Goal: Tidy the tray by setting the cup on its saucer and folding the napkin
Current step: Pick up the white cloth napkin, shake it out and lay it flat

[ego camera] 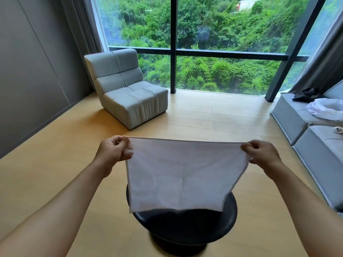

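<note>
Both hands are up in the air, each pinching a top corner of the thin white square cloth napkin (pixel 180 175). The left hand (pixel 113 151) has its corner between thumb and fingers, the right hand (pixel 261 153) does the same on the other side. The napkin hangs open and flat between them, crease lines showing, bottom edge dangling over the round black counter (pixel 219 225) on the pale wood floor (pixel 213 115). A grey fabric chair (pixel 126 89) sits near the big window (pixel 213 34).

Thin creased white cloth napkin (pixel 178 175); matt black table (pixel 213 229); wood floor (pixel 55 164).
</note>
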